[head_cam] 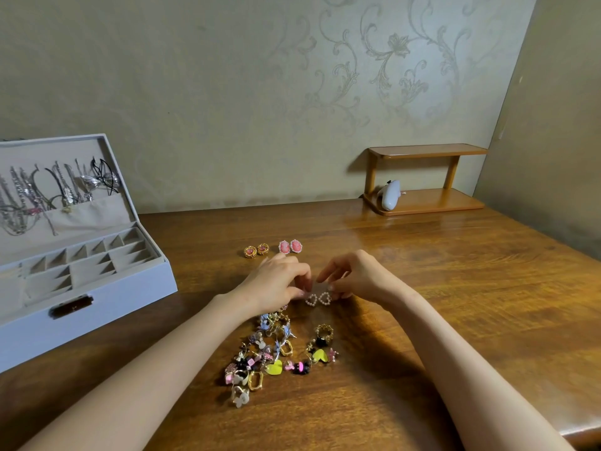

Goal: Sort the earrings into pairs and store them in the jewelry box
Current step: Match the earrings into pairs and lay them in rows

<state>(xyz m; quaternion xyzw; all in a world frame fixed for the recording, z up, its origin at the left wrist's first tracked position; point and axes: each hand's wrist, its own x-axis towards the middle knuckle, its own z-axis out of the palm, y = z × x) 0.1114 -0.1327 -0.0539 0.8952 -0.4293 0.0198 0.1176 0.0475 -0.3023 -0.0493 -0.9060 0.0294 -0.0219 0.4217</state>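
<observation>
Table [422,288]: dark wood, glossy, filling the near and middle field up to a papered wall.

Jewelry box [97,314]: pale grey, at the left edge of the table, open. Its lid [107,151] stood tilted back, with necklaces [48,196] hanging in it above a fabric pocket. The tray was divided into small compartments; those in view showed only lining.

Wooden shelf [426,203]: two tiers, far right on the table against the wall. A white object [390,195] leaned on its lower tier.

Left hand [276,281] and right hand [357,275]: both over mid-table with fingers curled downward, fingertips converging on one spot. Bare forearms ran in from the near edge.

Pile of earrings [276,353]: unsorted, near of the hands – yellow hearts, gold loops, black, pink and blue pieces, tangled and touching.

Pink oval pair [290,246]: side by side, just far of the left hand. Gold round pair [256,250]: just left of the pink ones, also side by side.

Pearl heart earrings [318,299]: two open hearts lying flat on the table, just beside each other, between the two hands and well apart from the box. Left thumb tip sat at the left heart's edge, right fingertips at the right heart's edge – could not tell whether either grip was clamped on its heart or only touching it.
</observation>
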